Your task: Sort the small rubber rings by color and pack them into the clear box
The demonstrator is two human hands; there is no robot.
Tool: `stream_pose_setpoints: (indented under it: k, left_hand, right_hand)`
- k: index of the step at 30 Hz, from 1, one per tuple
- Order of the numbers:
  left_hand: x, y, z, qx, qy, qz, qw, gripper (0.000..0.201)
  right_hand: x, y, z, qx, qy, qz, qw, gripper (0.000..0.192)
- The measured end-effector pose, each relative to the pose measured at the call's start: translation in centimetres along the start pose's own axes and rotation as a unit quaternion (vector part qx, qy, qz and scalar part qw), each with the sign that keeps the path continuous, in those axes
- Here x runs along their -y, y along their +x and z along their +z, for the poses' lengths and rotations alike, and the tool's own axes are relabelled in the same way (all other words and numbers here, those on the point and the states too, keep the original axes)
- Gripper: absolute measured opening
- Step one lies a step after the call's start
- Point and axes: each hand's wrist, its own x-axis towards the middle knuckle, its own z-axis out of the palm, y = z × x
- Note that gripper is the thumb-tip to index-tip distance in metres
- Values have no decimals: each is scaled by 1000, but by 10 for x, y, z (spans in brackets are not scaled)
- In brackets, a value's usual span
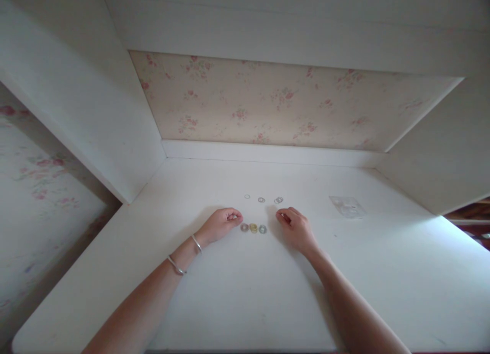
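Note:
My left hand point(222, 223) rests on the white desk point(245, 292) with its fingers curled in; whether it holds anything is hidden. My right hand point(294, 226) lies opposite it, fingers also curled. Between the two hands sits a row of three small rings point(253, 228): one greyish, one yellow, one pale blue. A little farther back lie three more small thin rings point(262, 199), spaced apart in a line. Two thin bangles point(187, 254) circle my left wrist.
A small clear plastic bag point(347, 207) lies on the desk to the right. White side panels point(95, 114) wall in the desk, with a floral-papered back panel point(275, 103) and an overhead shelf above.

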Motion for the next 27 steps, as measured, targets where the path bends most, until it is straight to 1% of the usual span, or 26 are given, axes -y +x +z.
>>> stream_pose_setpoints:
  k: [3, 6, 9, 12, 17, 22, 27]
  left_hand:
    - [-1, 0, 0, 1, -1, -1, 1000, 30]
    - [-1, 0, -1, 3, -5, -2, 1000, 30]
    - [1, 0, 0, 3, -15, 1, 1000, 30]
    - [4, 0, 0, 3, -24, 0, 1000, 30]
    - [5, 1, 0, 2, -16, -5, 1000, 33]
    - [2, 0, 1, 6, -8, -3, 1000, 31]
    - [0, -1, 0, 1, -7, -6, 1000, 31]
  right_hand:
    - [-27, 24, -8, -2, -71, 52, 996, 27]
    - [-48, 47, -17, 40, -127, 63, 989, 29]
    - [-57, 67, -21, 95, -162, 71, 980, 32]
    - [-58, 85, -20, 125, -172, 77, 974, 32]
    - [-54, 104, -17, 167, -184, 55, 967, 26]
    - [-50, 106, -20, 210, -201, 45, 956, 22]
    - [-45, 101, -28, 228, -213, 36, 949, 23]
